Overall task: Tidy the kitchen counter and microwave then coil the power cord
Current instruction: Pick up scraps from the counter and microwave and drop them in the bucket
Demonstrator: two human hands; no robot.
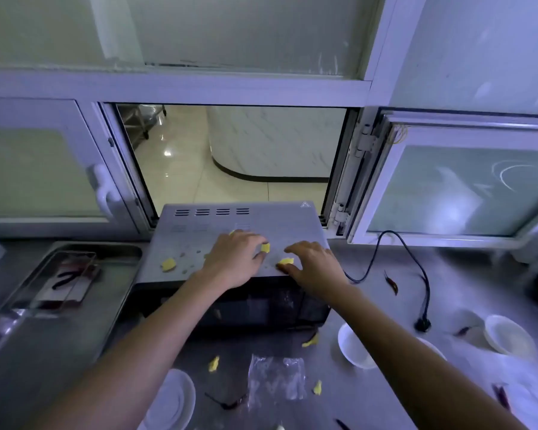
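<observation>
The grey microwave [230, 223] stands on the steel counter [385, 305] in front of an open serving window. Both my hands are on its top. My left hand [233, 263] has curled fingers and pinches a yellow food scrap [265, 247] at its fingertips. My right hand [316, 265] curls over a second yellow scrap [286, 261], thumb and fingers closing on it. A third scrap [168, 264] and small crumbs lie on the left of the microwave top. The black power cord [416, 265] snakes over the counter on the right, and its plug [423, 324] lies loose.
More yellow scraps [213, 364], a crumpled clear plastic sheet [277, 377] and dark chillies [392, 283] litter the counter. White bowls [353, 346] and plates [171, 401] stand in front and to the right. A steel tray [115, 274] with a clear box sits left.
</observation>
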